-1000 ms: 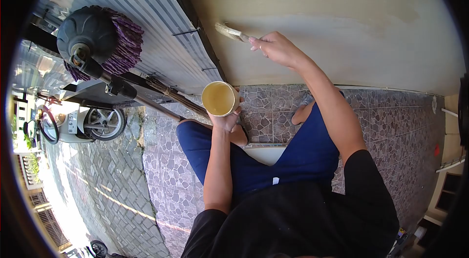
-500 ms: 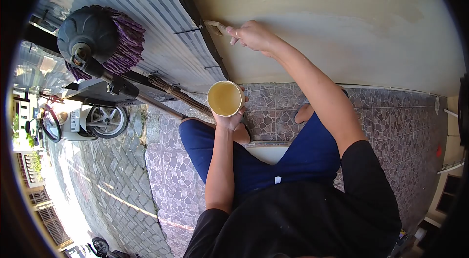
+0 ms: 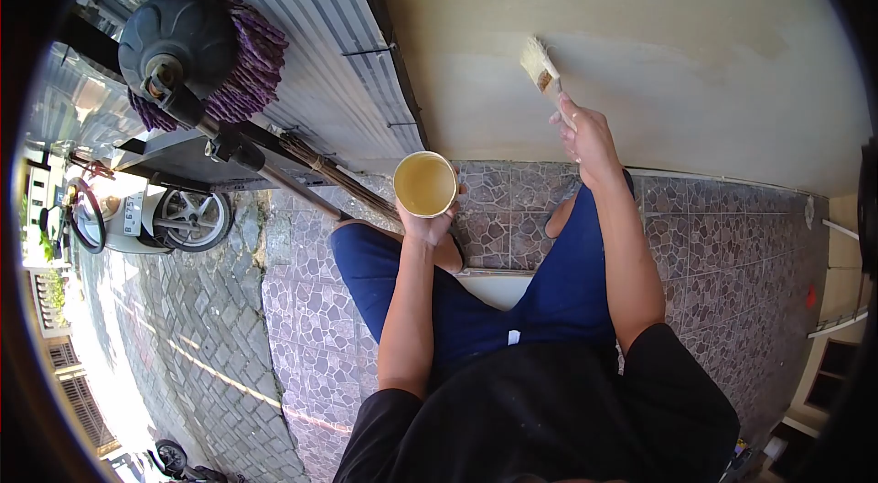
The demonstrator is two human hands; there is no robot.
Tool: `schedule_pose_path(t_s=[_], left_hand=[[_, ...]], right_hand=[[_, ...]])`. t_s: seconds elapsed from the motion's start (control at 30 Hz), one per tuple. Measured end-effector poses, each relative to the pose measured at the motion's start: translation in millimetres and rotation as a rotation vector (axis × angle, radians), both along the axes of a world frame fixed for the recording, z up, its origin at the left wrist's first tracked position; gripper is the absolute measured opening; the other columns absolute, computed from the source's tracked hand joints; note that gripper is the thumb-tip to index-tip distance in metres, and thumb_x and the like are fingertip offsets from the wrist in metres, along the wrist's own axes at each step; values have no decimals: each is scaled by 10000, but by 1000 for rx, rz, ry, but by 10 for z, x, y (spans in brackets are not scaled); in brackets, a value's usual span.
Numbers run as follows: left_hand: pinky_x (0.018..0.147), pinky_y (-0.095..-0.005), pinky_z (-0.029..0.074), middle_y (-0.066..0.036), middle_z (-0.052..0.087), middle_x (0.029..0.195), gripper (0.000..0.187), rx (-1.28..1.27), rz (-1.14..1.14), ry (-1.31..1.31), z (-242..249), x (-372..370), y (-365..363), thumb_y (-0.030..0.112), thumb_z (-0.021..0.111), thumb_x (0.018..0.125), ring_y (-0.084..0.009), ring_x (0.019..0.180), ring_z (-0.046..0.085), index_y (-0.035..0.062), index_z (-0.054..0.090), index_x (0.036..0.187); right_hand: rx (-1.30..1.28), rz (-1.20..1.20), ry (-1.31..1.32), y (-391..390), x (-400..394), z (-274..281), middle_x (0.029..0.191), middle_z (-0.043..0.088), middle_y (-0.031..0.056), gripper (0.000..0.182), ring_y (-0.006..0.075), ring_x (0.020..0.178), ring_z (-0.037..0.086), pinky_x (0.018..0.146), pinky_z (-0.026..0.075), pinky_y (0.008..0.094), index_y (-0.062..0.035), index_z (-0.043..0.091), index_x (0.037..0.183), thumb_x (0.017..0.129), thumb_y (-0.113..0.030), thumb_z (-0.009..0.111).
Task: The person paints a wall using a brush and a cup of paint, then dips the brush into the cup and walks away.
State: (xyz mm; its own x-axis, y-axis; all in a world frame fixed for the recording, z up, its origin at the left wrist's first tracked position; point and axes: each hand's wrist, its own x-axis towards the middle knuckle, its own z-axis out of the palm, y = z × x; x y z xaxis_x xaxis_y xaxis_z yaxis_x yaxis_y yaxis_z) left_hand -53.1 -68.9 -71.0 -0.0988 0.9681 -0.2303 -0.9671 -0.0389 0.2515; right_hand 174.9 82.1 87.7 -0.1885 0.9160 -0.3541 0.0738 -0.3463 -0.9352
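Observation:
My left hand (image 3: 428, 223) is wrapped round a cup (image 3: 426, 185) with a pale yellowish inside, its mouth facing up toward me, over the floor between my knees. My right hand (image 3: 586, 141) grips the handle of a paintbrush (image 3: 541, 68) with pale bristles and a brown patch near their base. The bristles overlap the lower part of the beige wall (image 3: 658, 35), which has a lighter, uneven area to the right. My fingers have whitish smears on them.
A corrugated metal panel (image 3: 302, 16) with a dark edge meets the wall on the left. Before it lean a purple mop (image 3: 251, 62) and a bundle of thin sticks (image 3: 334, 174). Patterned tiles (image 3: 512, 218) cover the floor. A parked motorbike (image 3: 137, 213) stands farther left.
My right hand has swung right and down with the paintbrush, away from the panel's edge to the middle of the wall. My left hand and cup have hardly moved.

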Motion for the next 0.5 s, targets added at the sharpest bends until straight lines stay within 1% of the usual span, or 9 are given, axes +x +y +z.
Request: schedule_pose_path(t_s=[0.03, 0.1, 0.13, 0.17, 0.23, 0.27, 0.3, 0.37, 0.5], left_hand=[[504, -336, 556, -195, 672, 1147, 571, 4, 5, -1, 0, -8, 11, 523, 410, 1003, -374, 867, 698, 68, 614, 1279], [511, -331, 562, -193, 674, 1141, 570, 19, -3, 0, -7, -4, 15, 515, 404, 1005, -371, 866, 698, 60, 615, 1277], [511, -331, 562, -193, 674, 1141, 570, 14, -9, 1, -14, 1, 14, 515, 404, 1005, -371, 866, 698, 60, 615, 1277], [510, -329, 561, -193, 673, 1142, 569, 14, -11, 1, -10, 10, 16, 513, 403, 1006, -368, 864, 697, 60, 615, 1276], [510, -327, 561, -194, 672, 1142, 567, 17, -19, 6, 13, 20, 26, 512, 402, 1007, -366, 863, 696, 60, 615, 1275], [508, -328, 561, -194, 671, 1145, 566, 16, -19, 3, 31, 29, 27, 512, 403, 1008, -364, 863, 694, 60, 614, 1275], [506, -329, 561, -195, 669, 1147, 565, 17, -20, 0, 32, 41, 29, 512, 403, 1008, -362, 863, 693, 61, 613, 1275], [504, -331, 560, -197, 667, 1151, 567, 25, -24, 6, 15, 55, 37, 516, 406, 1009, -361, 865, 692, 61, 613, 1275], [498, -331, 557, -203, 665, 1154, 573, 8, -30, 1, 17, 68, 49, 526, 413, 1009, -360, 869, 693, 58, 613, 1272]], right_hand=[[4, 5, -1, -53, 19, -67, 627, 429, -76, 392, 18, 466, 292, 429, 203, 228, -35, 641, 887, 1034, -399, 625], [251, 118, -120, -180, 10, -162, 633, 427, -78, 327, 32, 487, 325, 449, 216, 242, -29, 686, 947, 1037, -338, 627], [364, 208, -257, -211, 45, -175, 667, 522, -29, 272, 37, 556, 449, 484, 314, 257, -9, 709, 1023, 1026, -275, 648], [358, 202, -257, -256, -13, -93, 667, 522, -29, 272, 37, 556, 449, 484, 314, 257, -9, 709, 1023, 1026, -275, 648], [719, 222, -358, -286, -184, 70, 773, 680, 152, 247, 220, 587, 627, 544, 460, 344, 40, 681, 1015, 989, -205, 673], [877, 225, -453, -232, -243, 137, 911, 710, 234, 223, 349, 718, 698, 644, 527, 407, 45, 673, 1041, 960, -162, 681], [877, 220, -454, -161, -300, 139, 911, 710, 234, 223, 349, 718, 698, 644, 527, 407, 45, 673, 1041, 960, -162, 681], [1000, 267, -496, -7, -409, 118, 927, 717, 234, 212, 403, 790, 694, 705, 536, 453, 40, 682, 1066, 946, -135, 678], [1102, 310, -492, 231, -702, -33, 918, 710, 227, 187, 412, 831, 686, 756, 535, 481, 30, 690, 1050, 941, -118, 660]])
